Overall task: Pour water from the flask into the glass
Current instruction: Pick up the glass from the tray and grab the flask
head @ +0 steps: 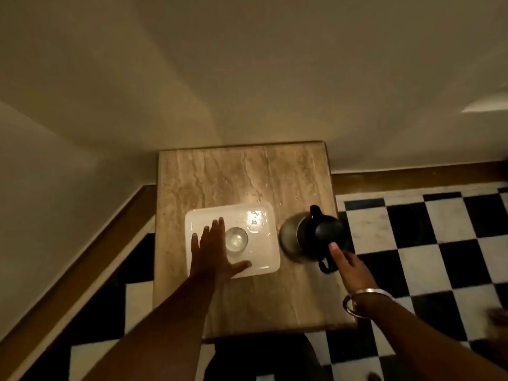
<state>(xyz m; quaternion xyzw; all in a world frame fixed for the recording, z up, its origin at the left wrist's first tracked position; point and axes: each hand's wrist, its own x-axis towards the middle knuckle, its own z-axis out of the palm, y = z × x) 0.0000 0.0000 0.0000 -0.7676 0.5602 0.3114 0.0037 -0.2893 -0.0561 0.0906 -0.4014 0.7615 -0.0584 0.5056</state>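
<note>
Steel is glinting on the wrist as the right hand (347,266) is being stretched toward the flask (316,237), fingers loosely extended, one fingertip (333,246) touching or almost touching the dark lid, nothing being gripped yet. The left hand (213,250) is being spread flat and open over the white tray (264,259), fingers running just beside the glass (236,239) on its left, not closed around it; whether it is touching the glass cannot be told.

The flask is being shown upright on the stone counter (233,174), just to the right of the tray, near the counter's right edge. Its long axis is standing vertical, so it is being viewed nearly top-down. The spout is being pointed away from the person, the loop handle (325,266) toward them, right under the right hand. That hand is judged the nearer one for the lift.

The glass is standing upright on the tray, mouth open to the camera, well left of the flask, so a leftward carry and tilt is being called for.
</note>
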